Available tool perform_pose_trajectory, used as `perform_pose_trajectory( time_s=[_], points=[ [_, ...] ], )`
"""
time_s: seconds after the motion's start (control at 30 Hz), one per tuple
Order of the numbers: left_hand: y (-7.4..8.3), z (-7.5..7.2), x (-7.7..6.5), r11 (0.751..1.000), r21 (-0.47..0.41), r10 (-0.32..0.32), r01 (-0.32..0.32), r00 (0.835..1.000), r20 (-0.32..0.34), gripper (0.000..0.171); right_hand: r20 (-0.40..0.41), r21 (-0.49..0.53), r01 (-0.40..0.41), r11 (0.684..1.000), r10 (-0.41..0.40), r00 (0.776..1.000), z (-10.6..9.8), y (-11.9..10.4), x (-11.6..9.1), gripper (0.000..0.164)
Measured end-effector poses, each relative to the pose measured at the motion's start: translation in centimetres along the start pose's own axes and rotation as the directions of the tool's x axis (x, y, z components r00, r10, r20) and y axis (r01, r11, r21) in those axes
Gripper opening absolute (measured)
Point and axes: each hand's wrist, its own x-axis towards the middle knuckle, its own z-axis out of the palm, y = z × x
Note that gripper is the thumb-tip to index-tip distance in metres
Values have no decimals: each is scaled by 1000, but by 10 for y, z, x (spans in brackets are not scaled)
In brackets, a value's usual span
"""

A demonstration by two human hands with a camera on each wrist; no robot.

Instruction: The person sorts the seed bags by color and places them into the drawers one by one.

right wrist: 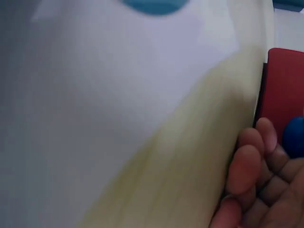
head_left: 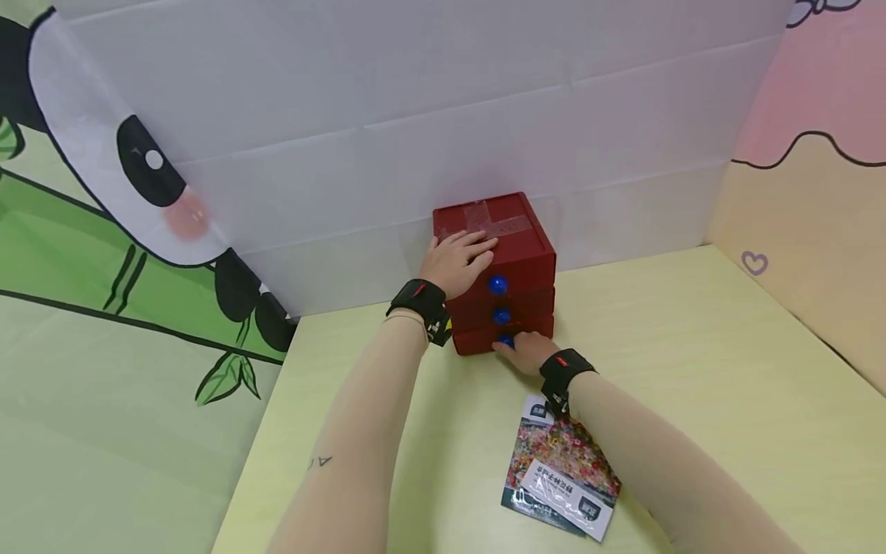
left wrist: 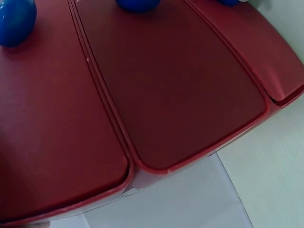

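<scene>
A dark red three-drawer box [head_left: 522,265] stands against the wall, clear tape across its top. My left hand [head_left: 453,261] rests on its top left front edge, fingers spread. In the left wrist view the drawer fronts [left wrist: 175,85] fill most of the frame. An upper blue knob [head_left: 497,285] and a middle blue knob [head_left: 501,316] show on the front. Low at the front, my right hand [head_left: 531,352] holds the bottom drawer's blue knob [head_left: 507,340], partly covered by the fingers. Curled fingers [right wrist: 244,171] show beside a red drawer front in the right wrist view.
Two overlapping printed packets with flower pictures [head_left: 561,469] lie on the pale wooden table [head_left: 692,369], partly under my right forearm. A white printed backdrop [head_left: 332,192] stands behind the box. A peach and pink panel [head_left: 817,223] rises along the right side.
</scene>
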Motion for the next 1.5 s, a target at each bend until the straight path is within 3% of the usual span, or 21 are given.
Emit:
perform_pose_trajectory(
  time_s=[0.3,0.63,1.07,1.3,1.5],
  points=[
    [0,3,1,1000,-21,0,0,1000,0,47,51,28,0,1000,-2,999,-1,6,-1,60],
    [2,0,5,1000,-8,-7,7,1000,16,48,19,47,-14,999,13,1000,2,13,6,62],
    [7,1,18,999,-13,-29,29,999,18,49,38,117,-155,981,152,988,-11,16,10,60],
    [10,4,19,1000,-8,-22,22,999,38,49,4,141,-102,985,102,995,-5,20,7,58],
    [12,3,23,1000,-12,-14,14,1000,19,49,18,209,-118,971,116,993,-14,22,3,61]
  ],
)
